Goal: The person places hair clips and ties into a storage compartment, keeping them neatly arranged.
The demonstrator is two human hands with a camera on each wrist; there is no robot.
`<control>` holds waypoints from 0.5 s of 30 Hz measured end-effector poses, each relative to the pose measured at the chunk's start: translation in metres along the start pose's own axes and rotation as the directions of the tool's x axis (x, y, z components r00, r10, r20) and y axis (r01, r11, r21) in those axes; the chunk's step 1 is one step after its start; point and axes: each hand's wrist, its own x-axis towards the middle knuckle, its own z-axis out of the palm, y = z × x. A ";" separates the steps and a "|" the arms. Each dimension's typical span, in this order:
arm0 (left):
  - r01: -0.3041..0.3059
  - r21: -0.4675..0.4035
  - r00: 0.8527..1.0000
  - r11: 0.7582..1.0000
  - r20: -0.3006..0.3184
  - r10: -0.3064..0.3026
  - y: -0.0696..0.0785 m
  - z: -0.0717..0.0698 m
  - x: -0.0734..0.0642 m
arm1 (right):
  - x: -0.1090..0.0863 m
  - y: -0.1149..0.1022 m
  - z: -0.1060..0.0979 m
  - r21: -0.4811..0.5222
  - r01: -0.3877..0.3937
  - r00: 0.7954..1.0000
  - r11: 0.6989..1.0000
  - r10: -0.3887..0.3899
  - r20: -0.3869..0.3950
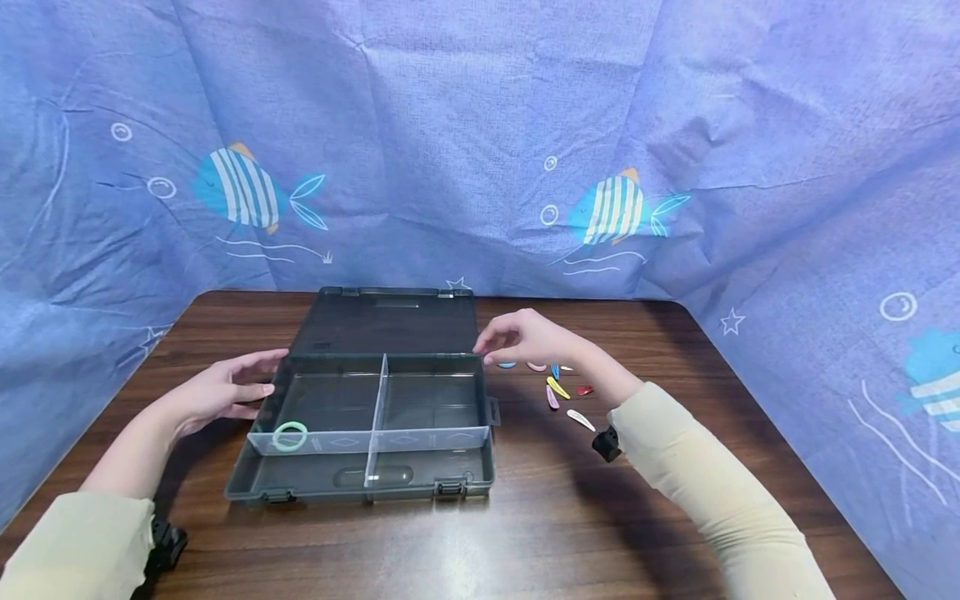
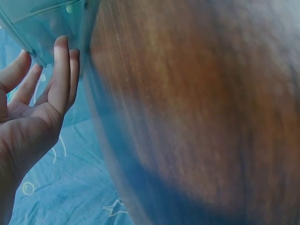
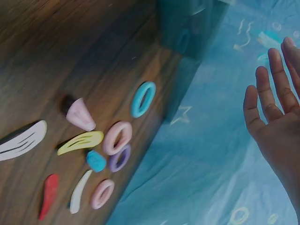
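A dark translucent plastic box [image 1: 322, 392] lies on the table with its lid [image 1: 393, 321] folded back behind it. Clear dividers [image 1: 381, 392] split its inside into compartments. One pale green hair tie [image 1: 290, 436] sits inside at the front left, overlapping a divider in the head view. My left hand [image 1: 225, 390] rests at the box's left wall, thumb and fingers spread and loosely bent. At the back right corner, by the hinge, is my right hand [image 1: 528, 337], its fingertips right at the edge; the right wrist view shows its fingers [image 3: 276, 77] extended, holding nothing.
Right of the box lie several snap hair clips, among them a yellow clip [image 3: 82, 142], a white clip [image 3: 23, 140] and a red clip [image 3: 48, 196]. Beside them are a blue hair tie [image 3: 143, 99] and a purple hair tie [image 3: 120, 158]. A blue fish-print cloth [image 1: 450, 125] hangs behind the table.
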 end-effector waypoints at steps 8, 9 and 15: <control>-0.005 0.002 1.000 1.000 -0.002 0.005 -0.001 0.001 -0.001 | -0.006 0.029 0.001 -0.081 -0.115 0.991 0.990 0.109 -0.072; -0.006 0.004 1.000 1.000 -0.002 0.006 -0.001 0.001 -0.001 | -0.006 0.032 0.001 -0.074 -0.134 0.989 0.988 0.128 -0.076; -0.010 0.015 1.000 1.000 -0.006 0.010 0.001 0.000 -0.002 | -0.008 0.048 0.004 0.020 -0.210 0.975 0.977 0.211 -0.073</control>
